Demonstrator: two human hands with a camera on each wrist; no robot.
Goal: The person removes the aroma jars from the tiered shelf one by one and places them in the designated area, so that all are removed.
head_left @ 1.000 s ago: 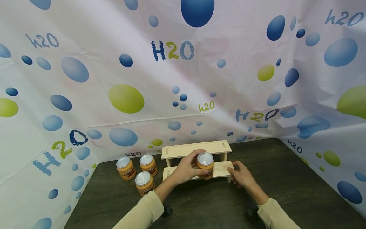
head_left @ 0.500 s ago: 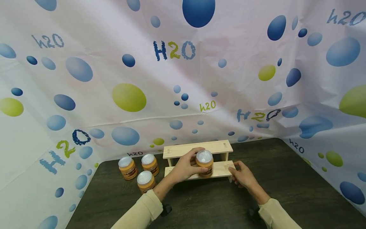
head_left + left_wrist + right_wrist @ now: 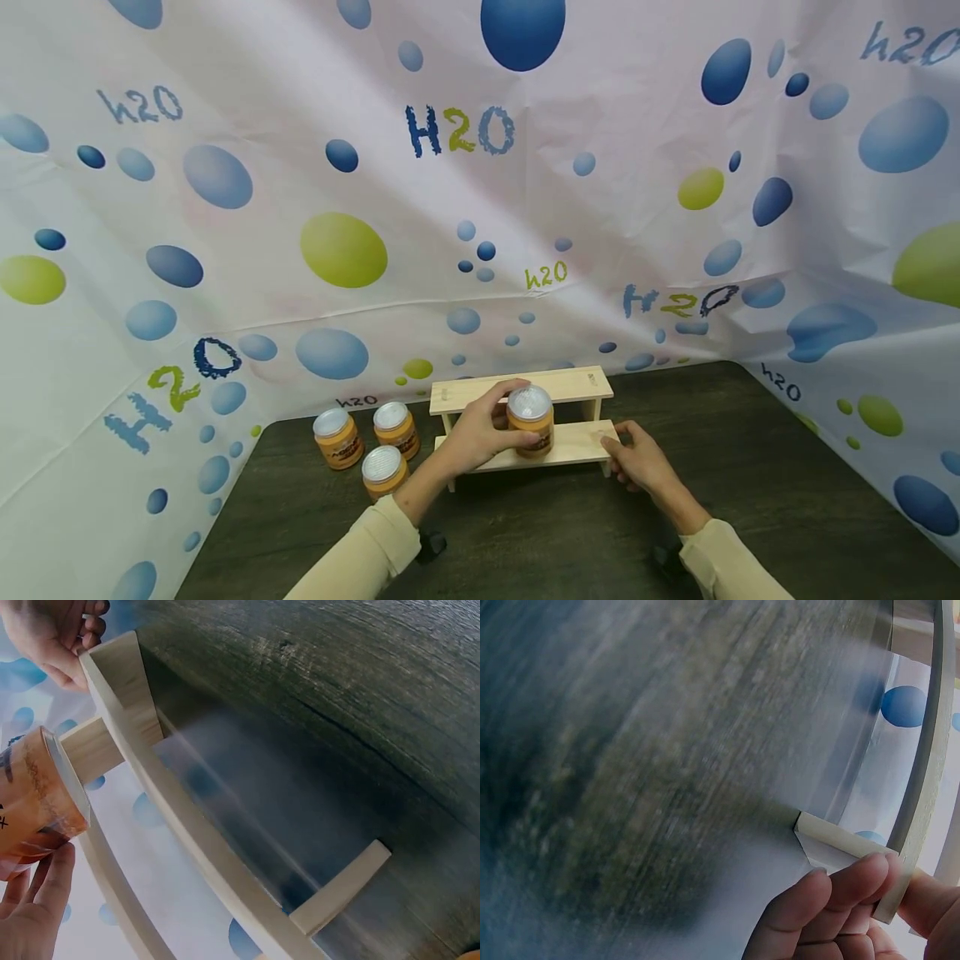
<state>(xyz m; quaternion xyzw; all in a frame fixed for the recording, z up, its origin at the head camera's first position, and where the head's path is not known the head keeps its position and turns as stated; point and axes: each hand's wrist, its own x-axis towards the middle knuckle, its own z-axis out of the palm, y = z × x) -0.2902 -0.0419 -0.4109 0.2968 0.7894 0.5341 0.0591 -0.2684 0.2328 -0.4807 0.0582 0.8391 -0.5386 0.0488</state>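
My left hand (image 3: 474,433) grips an orange jar (image 3: 530,427) with a silvery lid, thumb in front and fingers behind. The jar is upright over the lower step of a two-step wooden rack (image 3: 581,442). In the left wrist view, a gap shows between the base of this jar (image 3: 34,799) and the front edge of the lower board (image 3: 176,814). My right hand (image 3: 641,460) pinches the right end of that lower board. The right wrist view shows its thumb on top and the curled fingers (image 3: 840,907) below, by the rack's leg (image 3: 840,836).
Several similar jars stand left of the rack: one at the back left (image 3: 337,439), one beside it (image 3: 397,430), one nearer (image 3: 385,472), partly behind my left sleeve. The dark tabletop (image 3: 540,542) meets a white, spotted sheet (image 3: 450,208) behind.
The held jar has moved slightly left and up toward the rack, still in my left hand. My right hand keeps its hold on the board's end. The head view has shifted slightly.
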